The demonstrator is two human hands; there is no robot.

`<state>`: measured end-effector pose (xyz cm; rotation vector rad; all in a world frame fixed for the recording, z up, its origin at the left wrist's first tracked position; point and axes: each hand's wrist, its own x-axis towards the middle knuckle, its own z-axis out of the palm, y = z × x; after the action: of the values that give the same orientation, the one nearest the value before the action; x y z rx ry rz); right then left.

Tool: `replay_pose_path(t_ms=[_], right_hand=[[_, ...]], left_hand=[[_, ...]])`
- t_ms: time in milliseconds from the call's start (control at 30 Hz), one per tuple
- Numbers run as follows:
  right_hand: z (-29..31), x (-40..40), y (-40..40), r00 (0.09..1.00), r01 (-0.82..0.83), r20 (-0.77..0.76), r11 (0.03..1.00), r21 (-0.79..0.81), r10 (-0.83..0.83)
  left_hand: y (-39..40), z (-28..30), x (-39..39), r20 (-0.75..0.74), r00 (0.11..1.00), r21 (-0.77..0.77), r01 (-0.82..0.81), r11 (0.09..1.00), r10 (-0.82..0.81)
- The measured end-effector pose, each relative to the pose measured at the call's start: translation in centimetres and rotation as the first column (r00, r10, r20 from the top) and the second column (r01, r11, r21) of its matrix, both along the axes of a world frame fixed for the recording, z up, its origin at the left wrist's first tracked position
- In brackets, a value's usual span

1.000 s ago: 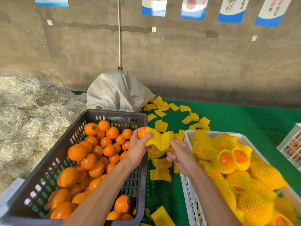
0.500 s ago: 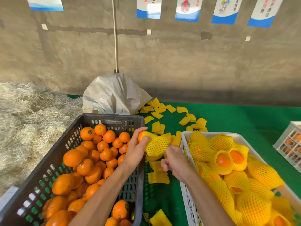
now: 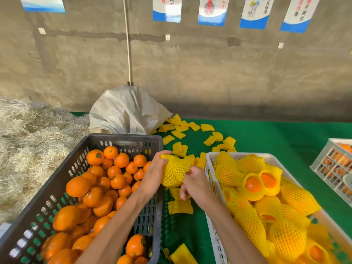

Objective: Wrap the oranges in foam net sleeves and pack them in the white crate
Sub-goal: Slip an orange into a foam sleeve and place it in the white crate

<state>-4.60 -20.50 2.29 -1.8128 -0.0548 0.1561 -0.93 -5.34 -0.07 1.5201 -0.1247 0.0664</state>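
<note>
In the middle of the frame, two hands meet over the gap between two crates. The left hand [image 3: 155, 175] curls its fingers round a fruit covered in a yellow foam net [image 3: 174, 173]; the right hand [image 3: 194, 184] pinches the net's near edge. At lower left, the dark crate [image 3: 62, 189] holds bare oranges [image 3: 95, 157] (too many to count, well over thirty). At lower right, the white crate [image 3: 210, 159] is piled with wrapped oranges [image 3: 254, 184], about a dozen showing. Roughly twenty flat nets [image 3: 180, 206] lie scattered on the green mat [image 3: 276, 136]. One white sack [image 3: 125, 110] stands behind; five posters [image 3: 212, 10] hang along the top, and a third crate [image 3: 335, 164] sits at right.
</note>
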Motion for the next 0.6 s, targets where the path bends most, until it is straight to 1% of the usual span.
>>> replay_pose_path(t_ms=[67, 133, 200, 300, 367, 433, 600], right_hand=[[0.5, 0.0, -0.1, 0.999, -0.042, 0.025, 0.996, -0.082, 0.044], [0.6, 0.1, -0.2, 0.997, -0.039, 0.054, 0.99, -0.135, 0.046], [0.6, 0.4, -0.4, 0.997, -0.002, 0.071, 0.988, -0.153, 0.013], [0.3, 0.9, -0.5, 0.999, 0.014, 0.037, 0.985, -0.174, -0.008], [0.2, 1.0, -0.4, 1.0, -0.005, 0.004, 0.983, -0.183, 0.005], [0.1, 1.2, -0.5, 1.0, -0.026, -0.012, 0.984, -0.175, 0.025], [0.1, 1.4, -0.9, 0.999, -0.052, -0.026, 0.975, -0.215, 0.048]], left_hand=[[-0.2, 0.1, 0.2, -0.064, 0.998, -0.076, -0.028, 0.997, 0.023], [-0.2, 0.1, 0.5, -0.107, 0.994, -0.174, -0.056, 0.983, 0.037], [0.0, 0.0, 0.5, -0.13, 0.99, -0.266, -0.086, 0.96, 0.053], [0.5, -0.1, 0.4, -0.153, 0.985, -0.334, -0.124, 0.935, 0.076], [0.5, -0.4, 0.3, -0.163, 0.985, -0.335, -0.113, 0.935, 0.061], [0.3, -0.5, 0.2, -0.134, 0.99, -0.311, -0.079, 0.947, 0.039], [0.4, 0.0, -0.1, -0.054, 0.994, -0.292, -0.111, 0.95, 0.099]])
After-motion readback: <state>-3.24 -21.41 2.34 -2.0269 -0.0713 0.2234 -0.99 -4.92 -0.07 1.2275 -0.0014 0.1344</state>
